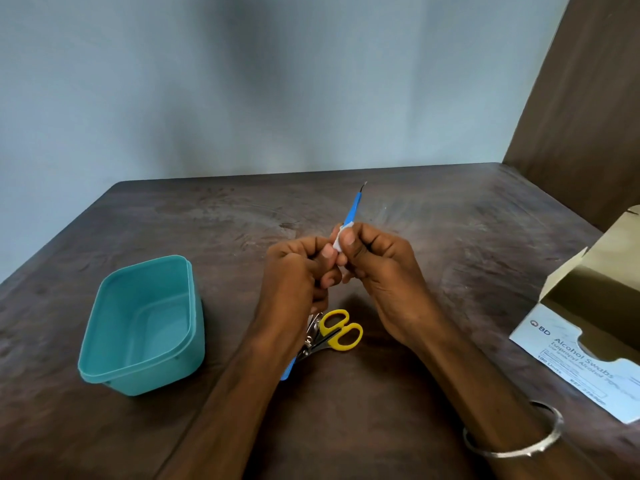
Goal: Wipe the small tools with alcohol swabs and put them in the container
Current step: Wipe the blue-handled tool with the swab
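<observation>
A thin blue-handled tool [352, 208] with a dark metal tip points up and away over the middle of the table. My left hand [296, 271] grips its lower end. My right hand [375, 263] pinches a white alcohol swab [338, 242] around the handle. Below my hands lie yellow-handled scissors [341, 330], a metal nail clipper [311, 332] and another blue tool [288, 370], partly hidden by my left forearm. A teal plastic container [104, 370] stands at the left with nothing visible inside.
An open box of alcohol swabs [568, 355] lies at the right edge of the dark wooden table [450, 237]. A brown panel [581, 98] rises at the back right, and a pale wall runs behind the table.
</observation>
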